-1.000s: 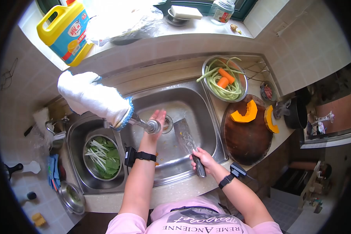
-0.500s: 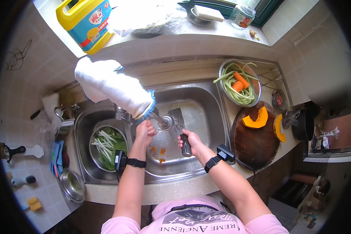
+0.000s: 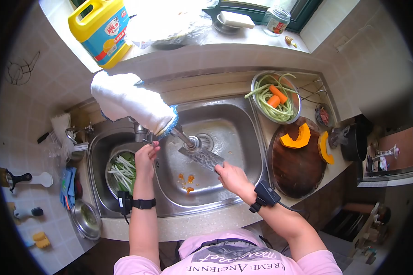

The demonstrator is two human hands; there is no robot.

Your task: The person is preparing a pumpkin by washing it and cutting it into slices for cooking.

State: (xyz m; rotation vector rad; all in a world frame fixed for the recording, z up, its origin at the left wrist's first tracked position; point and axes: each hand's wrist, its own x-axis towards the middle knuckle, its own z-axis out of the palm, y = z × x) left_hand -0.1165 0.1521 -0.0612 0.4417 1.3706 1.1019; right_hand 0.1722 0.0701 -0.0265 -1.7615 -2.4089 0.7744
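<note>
My right hand [image 3: 235, 177] grips a kitchen cleaver [image 3: 202, 157] by its handle, which the fingers mostly hide. The broad blade lies beneath the faucet spout [image 3: 182, 136], wet and rippled with water. At the divider between the two basins, the closed fingers of my left hand [image 3: 145, 157] are at the faucet's small metal handle [image 3: 147, 141]. A white cloth with blue edging [image 3: 131, 101] covers the upper part of the faucet. Orange scraps [image 3: 188, 179] rest on the floor of the large sink basin [image 3: 234, 119].
Leafy greens [image 3: 125, 169] fill a bowl in the left basin. Right of the sink are a bowl of green beans and carrots [image 3: 276, 98] and a round cutting board [image 3: 298, 169] with pumpkin pieces [image 3: 297, 136]. A yellow detergent jug [image 3: 103, 34] stands on the windowsill.
My left hand has moved left and up to the faucet handle. The cleaver has swung from pointing away to lying slantwise under the spout, and water now spreads over its blade.
</note>
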